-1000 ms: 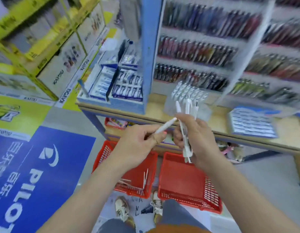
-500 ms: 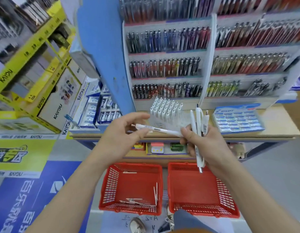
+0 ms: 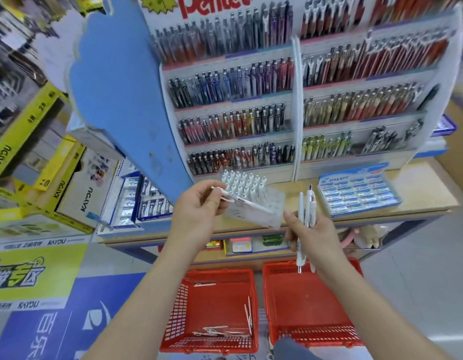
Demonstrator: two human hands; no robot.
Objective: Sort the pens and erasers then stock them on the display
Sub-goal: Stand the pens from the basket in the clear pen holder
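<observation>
My left hand (image 3: 199, 211) pinches one white pen (image 3: 244, 201) that lies nearly level, its tip pointing right, in front of a clear stand (image 3: 253, 203) filled with upright white pens on the wooden shelf. My right hand (image 3: 312, 233) grips a small bunch of white pens (image 3: 307, 206) upright, their lower ends hanging over the right red basket (image 3: 313, 341). The left red basket (image 3: 212, 345) on the floor holds several loose white pens. A blue tray of erasers (image 3: 356, 193) lies on the shelf to the right.
A tiered Pentel display (image 3: 298, 100) full of dark and coloured pens rises behind the wooden shelf (image 3: 420, 193). Blue-boxed stationery (image 3: 147, 196) and yellow Kayou cartons (image 3: 58, 178) stand at the left. My shoes and trouser leg show between the baskets at the bottom.
My view has tilted up from the baskets to the display. My left hand has lifted its single pen up toward the clear stand; my right hand keeps its bunch upright.
</observation>
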